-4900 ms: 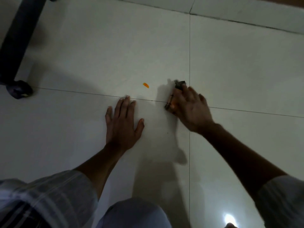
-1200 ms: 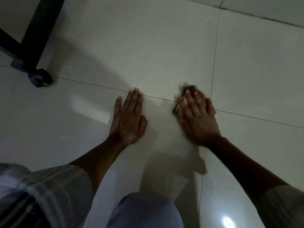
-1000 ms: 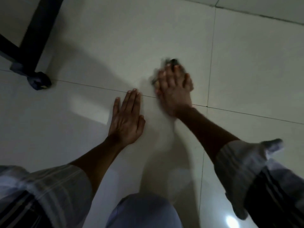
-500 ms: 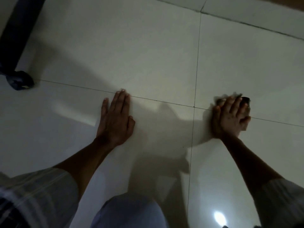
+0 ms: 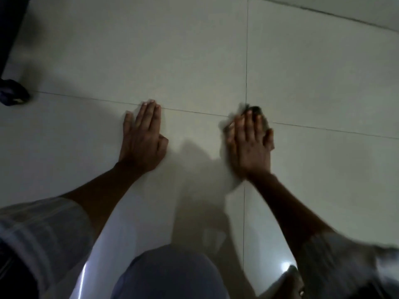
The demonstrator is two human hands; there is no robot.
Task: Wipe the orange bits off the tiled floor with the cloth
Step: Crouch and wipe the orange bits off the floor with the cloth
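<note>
Two hands are seen pressed to the tiled floor [image 5: 194, 61], and nearest the camera a pale-clad knee [image 5: 170, 275] is shown at the bottom edge, flanked by striped sleeves [image 5: 43, 229] pushed up both forearms. A bright spot of reflected light [image 5: 285, 266] is caught on the glossy tile beside the knee. Farther out, the left hand [image 5: 143, 140] is laid flat on the floor, fingers straight and held together, their tips reaching a grout line [image 5: 194, 112]. Well apart from it, the right hand [image 5: 250, 143] is spread palm-down with straight fingers over the cloth [image 5: 255, 109], which is pressed against the floor at the crossing of two grout lines; only a small dark edge of the cloth is left showing past the fingertips, and it is blurred. No curl of the fingers round the cloth is visible. Shadows of the arms are cast on the tiles between the hands. No orange bits can be made out on the tiles in view. Farthest away, at the left edge, a dark furniture leg [image 5: 10, 29] is set on a dark foot [image 5: 11, 94] resting on the floor.
</note>
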